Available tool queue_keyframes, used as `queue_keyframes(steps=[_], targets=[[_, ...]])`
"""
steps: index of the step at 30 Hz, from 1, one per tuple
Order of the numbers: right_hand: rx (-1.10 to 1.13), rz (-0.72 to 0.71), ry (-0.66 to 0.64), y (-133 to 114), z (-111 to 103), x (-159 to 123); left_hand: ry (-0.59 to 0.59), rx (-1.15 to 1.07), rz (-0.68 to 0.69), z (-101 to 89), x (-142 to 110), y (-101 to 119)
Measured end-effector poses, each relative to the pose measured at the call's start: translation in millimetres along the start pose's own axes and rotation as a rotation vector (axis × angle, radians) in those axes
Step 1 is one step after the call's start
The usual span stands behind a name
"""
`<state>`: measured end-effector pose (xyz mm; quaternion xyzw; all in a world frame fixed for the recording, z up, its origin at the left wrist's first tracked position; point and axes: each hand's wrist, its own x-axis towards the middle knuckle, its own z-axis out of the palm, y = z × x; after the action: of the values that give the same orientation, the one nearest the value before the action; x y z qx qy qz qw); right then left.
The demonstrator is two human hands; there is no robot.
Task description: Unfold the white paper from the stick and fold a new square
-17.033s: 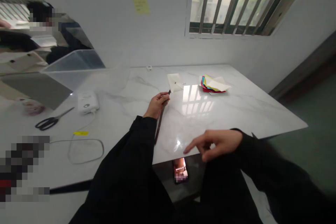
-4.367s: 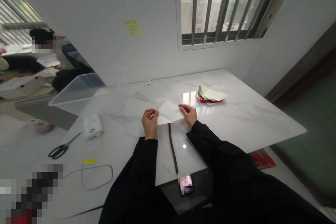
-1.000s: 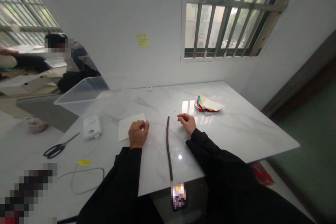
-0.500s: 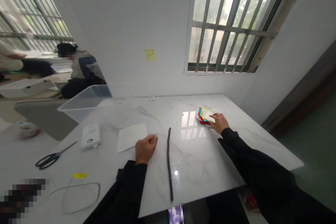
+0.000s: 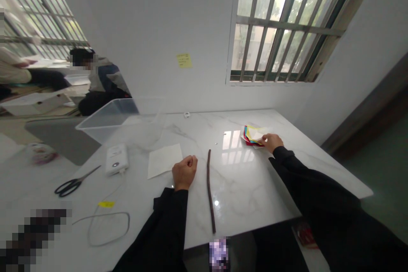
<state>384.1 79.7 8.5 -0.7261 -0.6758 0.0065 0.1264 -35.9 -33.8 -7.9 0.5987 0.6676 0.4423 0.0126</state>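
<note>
My left hand (image 5: 184,171) rests on the white marble table (image 5: 242,187) as a loose fist, just right of a white paper sheet (image 5: 164,160); nothing shows in it. A thin dark stick (image 5: 210,189) lies lengthwise between my arms. My right hand (image 5: 271,141) reaches to the far right and lies on the near edge of a stack of coloured papers (image 5: 253,134), fingers curled on a sheet.
A clear plastic bin (image 5: 110,119) stands at the back left. Near it are a white device (image 5: 115,159) with a cable (image 5: 105,225), black scissors (image 5: 73,183) and a yellow tag (image 5: 106,204). Another person (image 5: 95,83) sits beyond. A phone (image 5: 218,251) lies below the table edge.
My right hand went from beside the stick out to the coloured paper stack and stays on it. My left hand let the white sheet lie and closed beside it.
</note>
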Motion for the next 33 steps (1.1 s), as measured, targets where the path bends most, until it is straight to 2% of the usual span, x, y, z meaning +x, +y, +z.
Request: queue_keyframes(steps=[4, 8, 10, 13, 15, 18, 20, 23, 25, 28, 33], targets=[[0.050, -0.045, -0.014, 5.8, -1.6, 5.8, 0.018, -0.015, 0.016, 2.4, 1.0, -0.3], [0.145, -0.038, 0.095, 6.4, -6.3, 7.7, 0.022, -0.045, 0.027, 2.1, 1.1, -0.7], [0.235, -0.007, 0.243, 3.5, -12.4, 6.8, 0.023, -0.083, 0.035, 0.5, 0.9, -0.5], [0.392, 0.000, 0.584, -11.6, -24.2, -0.9, 0.025, -0.187, 0.040, -0.9, 0.7, 3.6], [0.471, -0.067, 0.776, -33.0, -29.4, -13.4, 0.018, -0.304, 0.015, 0.6, 0.7, 10.6], [0.556, -0.238, 0.881, -80.1, -26.2, -44.9, -0.070, -0.612, -0.079, 8.0, 1.0, 26.4], [0.592, -0.368, 0.862, -114.9, -15.9, -70.3, -0.185, -0.902, -0.160, 14.8, 0.9, 36.7], [0.598, -0.553, 0.698, -158.7, 5.7, -103.6, -0.321, -1.170, -0.301, 22.7, 0.2, 45.2], [0.610, -0.619, 0.578, -178.5, 19.3, -118.0, -0.332, -1.159, -0.345, 25.1, -0.3, 45.3], [0.652, -0.637, 0.466, -193.6, 33.9, -127.7, -0.248, -1.039, -0.337, 25.6, -0.1, 40.7], [0.596, -0.671, 0.424, -193.2, 46.8, -127.6, -0.159, -0.981, -0.325, 27.6, 0.8, 34.7]])
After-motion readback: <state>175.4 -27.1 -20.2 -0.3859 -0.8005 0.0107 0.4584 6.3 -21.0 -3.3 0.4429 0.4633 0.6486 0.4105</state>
